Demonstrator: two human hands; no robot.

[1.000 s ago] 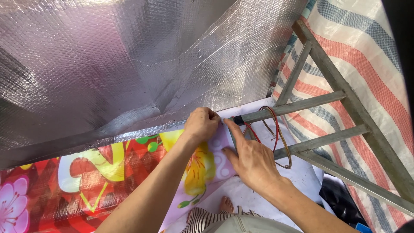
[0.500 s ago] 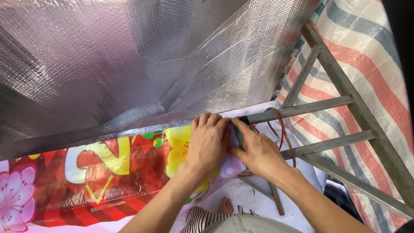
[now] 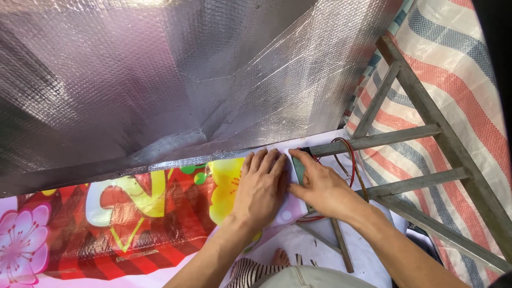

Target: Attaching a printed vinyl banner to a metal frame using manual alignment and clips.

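Silver sheet: quilted foil insulation [image 3: 160, 80] fills the view from nine to one o'clock.
Banner: red flowered print [image 3: 106, 224] runs nine to three along the foil's lower edge.
Frame: grey metal bars [image 3: 405, 136] at three o'clock.
Left hand [image 3: 261, 186]: flat, fingers spread, pressing the banner.
Right hand [image 3: 320, 186]: nearer the frame, fingers pinching a small dark-green piece [image 3: 297, 168] towards twelve.

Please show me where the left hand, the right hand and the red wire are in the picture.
left hand [image 3: 261, 186]: head view, on the back of the hand.
right hand [image 3: 325, 188]: head view, on the back of the hand.
red wire [image 3: 353, 160]: head view, on the loop beside the metal frame.
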